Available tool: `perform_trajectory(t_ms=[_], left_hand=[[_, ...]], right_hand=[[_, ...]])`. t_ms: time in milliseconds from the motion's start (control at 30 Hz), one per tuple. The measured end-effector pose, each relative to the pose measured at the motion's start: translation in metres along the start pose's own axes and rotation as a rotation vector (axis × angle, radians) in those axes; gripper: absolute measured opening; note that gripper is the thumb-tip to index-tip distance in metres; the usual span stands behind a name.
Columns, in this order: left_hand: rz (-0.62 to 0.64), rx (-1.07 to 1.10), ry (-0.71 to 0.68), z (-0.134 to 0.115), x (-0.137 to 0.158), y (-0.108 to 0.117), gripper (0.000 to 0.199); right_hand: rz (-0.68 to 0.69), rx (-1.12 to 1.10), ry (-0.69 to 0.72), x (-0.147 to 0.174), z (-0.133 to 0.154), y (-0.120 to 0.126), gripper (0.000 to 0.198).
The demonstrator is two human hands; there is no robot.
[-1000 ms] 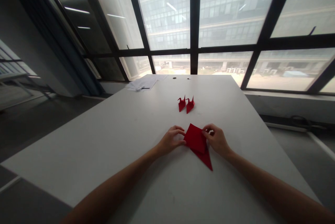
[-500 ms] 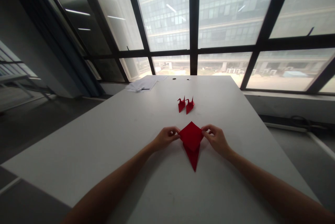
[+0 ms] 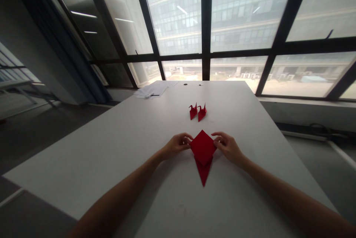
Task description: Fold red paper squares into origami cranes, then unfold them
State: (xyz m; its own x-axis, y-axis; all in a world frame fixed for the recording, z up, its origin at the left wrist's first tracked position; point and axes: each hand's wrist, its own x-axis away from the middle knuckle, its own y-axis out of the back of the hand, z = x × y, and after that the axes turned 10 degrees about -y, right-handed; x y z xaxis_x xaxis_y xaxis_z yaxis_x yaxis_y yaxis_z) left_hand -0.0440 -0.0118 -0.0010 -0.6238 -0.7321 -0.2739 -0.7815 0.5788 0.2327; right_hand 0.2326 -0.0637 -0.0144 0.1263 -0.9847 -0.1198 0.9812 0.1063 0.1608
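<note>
Between my hands is a partly folded sheet of red origami paper (image 3: 203, 148), a diamond on top with a narrow point sticking out below it toward me. My left hand (image 3: 177, 145) pinches its left corner between thumb and fingers. At the right corner, my right hand (image 3: 226, 146) has its thumb against the paper, with the index finger lifted off above it; the other fingers are curled behind. Two finished red paper cranes, a left one (image 3: 193, 112) and a right one (image 3: 202, 113), stand side by side just beyond the paper.
The white table (image 3: 133, 134) stretches away to large dark-framed windows. Loose white papers (image 3: 154, 90) with a dark pen-like item lie at its far left corner. A small dark round hole (image 3: 185, 84) sits near the far edge. Blue curtain (image 3: 66, 45) hangs at left.
The folded paper has shifted slightly toward me, its lower point swinging a little left. My right index finger has lifted from the right corner. The cranes have stayed in place.
</note>
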Motion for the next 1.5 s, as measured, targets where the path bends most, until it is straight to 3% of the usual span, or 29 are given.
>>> perform_trajectory(t_ms=[167,333,500,867,1267,1500], left_hand=[[-0.023,0.036,-0.011,-0.003,0.0,0.001,0.037],[-0.058,0.077,-0.009,-0.005,-0.001,0.004,0.038],[-0.056,0.155,0.009,-0.007,-0.001,0.005,0.035],[0.249,-0.04,0.026,-0.013,0.001,0.011,0.033],[0.234,-0.008,0.039,-0.012,0.004,0.002,0.029],[0.24,0.053,0.056,-0.013,0.004,-0.001,0.03]], right_hand=[[0.168,-0.118,0.019,0.0,0.003,0.01,0.038],[0.293,-0.062,0.045,-0.001,0.004,0.017,0.053],[0.269,-0.014,0.079,-0.002,0.003,0.015,0.055],[0.201,0.106,0.081,-0.004,-0.002,0.008,0.041],[0.182,0.127,0.1,-0.003,-0.006,0.005,0.039],[0.282,-0.03,0.037,-0.003,0.0,0.011,0.048]])
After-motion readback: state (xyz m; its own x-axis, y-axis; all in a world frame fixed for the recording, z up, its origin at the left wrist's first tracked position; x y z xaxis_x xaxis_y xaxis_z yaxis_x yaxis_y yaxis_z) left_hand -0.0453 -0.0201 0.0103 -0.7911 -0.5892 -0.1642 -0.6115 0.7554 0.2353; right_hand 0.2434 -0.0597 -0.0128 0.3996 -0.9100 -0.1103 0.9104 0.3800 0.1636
